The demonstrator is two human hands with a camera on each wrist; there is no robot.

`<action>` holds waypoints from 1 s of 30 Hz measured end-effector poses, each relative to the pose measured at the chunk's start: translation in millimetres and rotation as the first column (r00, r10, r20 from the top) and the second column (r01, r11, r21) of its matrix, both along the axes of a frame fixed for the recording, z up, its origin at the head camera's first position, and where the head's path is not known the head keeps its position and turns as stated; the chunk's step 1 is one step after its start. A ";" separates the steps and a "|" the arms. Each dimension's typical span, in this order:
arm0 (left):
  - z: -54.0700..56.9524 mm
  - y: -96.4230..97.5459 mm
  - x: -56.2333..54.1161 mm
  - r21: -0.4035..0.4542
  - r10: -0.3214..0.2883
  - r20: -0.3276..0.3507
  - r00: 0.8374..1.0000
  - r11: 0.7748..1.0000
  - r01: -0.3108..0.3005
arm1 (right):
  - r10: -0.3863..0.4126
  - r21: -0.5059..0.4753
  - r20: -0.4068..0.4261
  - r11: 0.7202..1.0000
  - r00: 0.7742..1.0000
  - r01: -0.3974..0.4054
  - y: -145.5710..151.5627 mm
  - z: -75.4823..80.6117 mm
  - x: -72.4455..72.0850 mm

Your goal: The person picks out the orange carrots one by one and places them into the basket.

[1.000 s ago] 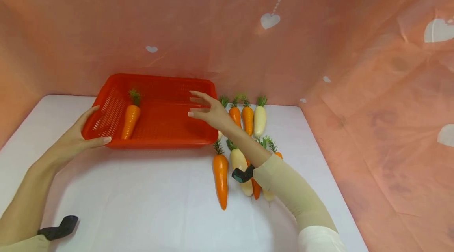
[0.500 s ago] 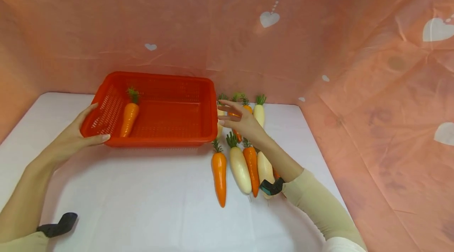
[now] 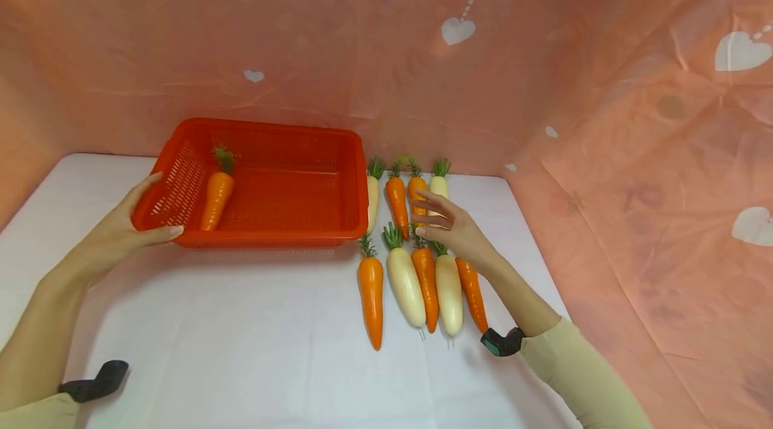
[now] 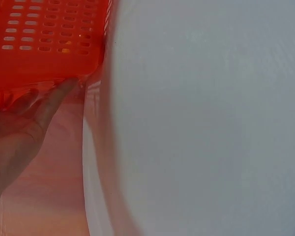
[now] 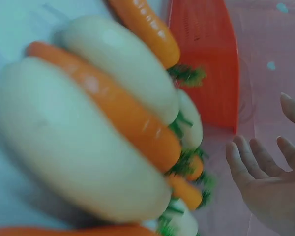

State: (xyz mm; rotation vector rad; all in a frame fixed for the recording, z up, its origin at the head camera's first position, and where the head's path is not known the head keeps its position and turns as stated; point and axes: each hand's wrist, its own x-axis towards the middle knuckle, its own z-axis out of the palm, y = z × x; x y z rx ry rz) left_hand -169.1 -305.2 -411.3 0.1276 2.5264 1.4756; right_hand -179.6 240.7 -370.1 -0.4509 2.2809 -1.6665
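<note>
My left hand (image 3: 117,227) grips the left end of a red plastic basket (image 3: 272,239), thumb along its near side and fingers at its left rim. In the left wrist view, the fingers of that hand (image 4: 19,137) lie against the basket's rim (image 4: 44,66). One orange carrot (image 3: 217,201) lies inside the basket at the left. My right hand (image 3: 455,231) hovers over the vegetables with its fingers spread and nothing held. It overlaps a carrot (image 3: 417,187) and a white radish (image 3: 439,185) of the back row in the head view.
In the front row right of the basket lie a carrot (image 3: 371,301), a white radish (image 3: 406,287), another carrot (image 3: 426,288), a second radish (image 3: 449,295) and a carrot (image 3: 472,295). A pink cloth wall (image 3: 398,100) stands behind the white table (image 3: 241,335).
My right hand has moved right and slightly toward me, from over the basket's right end to above the vegetables. The left hand keeps its hold on the basket.
</note>
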 end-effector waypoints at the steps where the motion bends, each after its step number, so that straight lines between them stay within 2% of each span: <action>1: 0.0 -0.9 -0.4 -0.006 0.001 0.001 1.000 1.000 -0.001 | -0.007 0.006 -0.002 1.000 1.000 0.007 4.5 -1.0 2.3; 10: 3.0 1.5 1.2 0.001 -0.003 0.003 1.000 1.000 0.003 | -0.057 0.059 -0.002 0.997 0.998 0.057 51.2 -15.0 27.3; 17: 2.4 1.9 1.5 -0.027 0.003 0.009 1.000 1.000 -0.002 | -0.159 0.159 -0.050 0.973 0.986 0.165 82.2 -26.7 45.3; 21: 3.5 1.9 1.7 -0.017 0.003 0.014 1.000 1.000 -0.003 | -0.190 0.198 -0.066 0.960 0.980 0.200 96.4 -34.1 52.1; 27: 3.7 3.3 1.5 0.008 0.003 0.007 1.000 1.000 -0.003 | -0.220 0.237 -0.038 0.946 0.975 0.223 107.0 -48.3 57.7; 30: 2.9 3.8 3.0 0.012 0.008 0.009 1.000 1.000 -0.009 | -0.198 0.284 -0.010 0.939 0.980 0.192 107.3 -56.6 59.8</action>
